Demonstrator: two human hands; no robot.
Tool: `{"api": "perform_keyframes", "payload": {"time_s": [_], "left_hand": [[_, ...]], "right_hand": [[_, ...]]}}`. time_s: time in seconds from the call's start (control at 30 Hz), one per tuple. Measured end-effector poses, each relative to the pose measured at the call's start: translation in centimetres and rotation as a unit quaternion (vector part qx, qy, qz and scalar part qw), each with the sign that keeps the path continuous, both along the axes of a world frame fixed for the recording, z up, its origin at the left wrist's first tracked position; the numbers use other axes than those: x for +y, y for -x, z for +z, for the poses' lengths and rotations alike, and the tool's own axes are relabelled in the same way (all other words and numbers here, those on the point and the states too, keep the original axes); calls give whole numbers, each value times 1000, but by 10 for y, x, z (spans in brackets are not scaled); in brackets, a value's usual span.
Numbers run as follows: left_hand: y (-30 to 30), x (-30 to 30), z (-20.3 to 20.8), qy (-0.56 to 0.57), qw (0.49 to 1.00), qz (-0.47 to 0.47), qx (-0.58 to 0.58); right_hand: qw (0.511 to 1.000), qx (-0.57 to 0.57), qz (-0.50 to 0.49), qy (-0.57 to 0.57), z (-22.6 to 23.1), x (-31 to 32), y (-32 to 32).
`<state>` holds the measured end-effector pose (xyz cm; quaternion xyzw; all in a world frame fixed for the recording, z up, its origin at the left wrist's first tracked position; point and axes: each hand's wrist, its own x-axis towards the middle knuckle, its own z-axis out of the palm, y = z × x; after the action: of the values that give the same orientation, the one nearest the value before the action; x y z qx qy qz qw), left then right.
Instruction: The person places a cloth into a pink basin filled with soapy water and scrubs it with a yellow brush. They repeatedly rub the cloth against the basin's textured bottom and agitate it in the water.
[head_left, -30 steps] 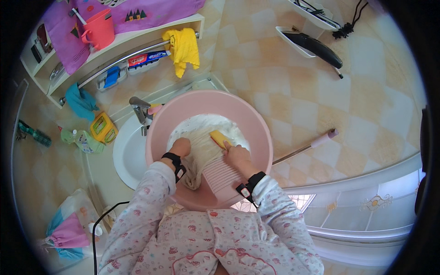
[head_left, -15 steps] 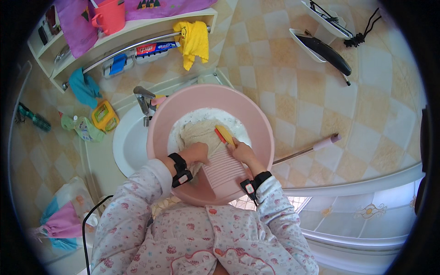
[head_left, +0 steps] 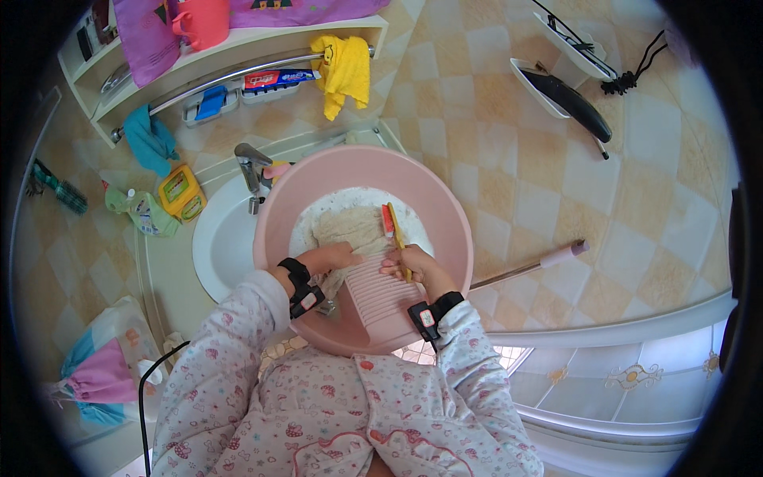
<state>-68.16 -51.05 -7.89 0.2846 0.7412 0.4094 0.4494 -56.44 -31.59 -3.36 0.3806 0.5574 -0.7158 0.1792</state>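
A wet beige cloth (head_left: 350,226) lies bunched in white suds inside a large pink basin (head_left: 362,163). My left hand (head_left: 332,256) is closed on the near edge of the cloth, its fingertips partly hidden. In my right hand (head_left: 415,264) is a scrub brush (head_left: 396,226) with a yellow back and red bristles. The brush stands on edge, bristles facing left beside the cloth. Under both hands a ribbed pink washboard (head_left: 380,300) slopes down toward me.
The basin rests over a white sink (head_left: 218,238) with a metal faucet (head_left: 253,171). Left of it stand a yellow container (head_left: 182,193) and a green-tinted bottle (head_left: 147,215). A shelf (head_left: 238,60) with a towel rail is behind. A pole (head_left: 528,266) leans at right.
My right hand has turned the brush from a slant over the cloth to nearly upright, bristles now leftward. My left hand has shifted slightly left on the cloth.
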Motion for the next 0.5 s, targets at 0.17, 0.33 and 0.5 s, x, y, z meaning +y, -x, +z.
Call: {"api": "perform_keyframes", "payload": {"time_s": [0.17, 0.33, 0.5], "left_hand": [[-19, -5, 23, 49, 982, -65, 172], [-29, -7, 42, 36, 996, -27, 82], [-46, -15, 41, -59, 943, -78, 319]], "right_hand": [[996, 4, -84, 32, -3, -22, 20], [995, 14, -69, -67, -8, -35, 28], [993, 21, -113, -14, -16, -37, 29]]}}
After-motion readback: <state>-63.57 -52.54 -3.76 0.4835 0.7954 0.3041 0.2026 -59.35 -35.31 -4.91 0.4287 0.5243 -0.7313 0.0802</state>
